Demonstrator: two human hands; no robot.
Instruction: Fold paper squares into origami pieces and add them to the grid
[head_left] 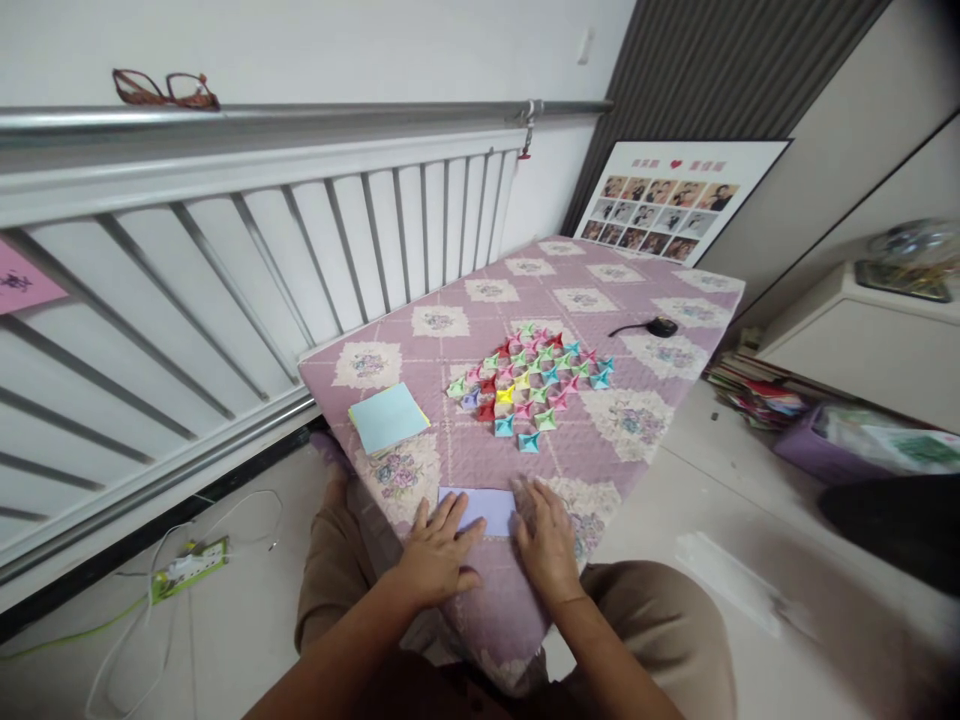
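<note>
A light purple sheet of paper (491, 512), folded into a flat rectangle, lies on the patterned tablecloth near the table's front corner. My left hand (439, 550) rests on its left part with the fingers spread. At the sheet's right end is my right hand (547, 540), its fingers apart and its fingertips by the paper's edge. Beyond both hands stand several small folded paper pieces (546, 419) in red, pink, green, blue and yellow, grouped in rows. To the left lies a stack of square paper (388, 418), light blue on top with yellow showing at the edge.
A black object with a thin handle (661, 327) lies at the table's right side. A photo board (660, 205) leans at the far end. White railing (262, 260) borders the table's left side, with glasses (166, 92) above. A power strip (191, 568) is on the floor.
</note>
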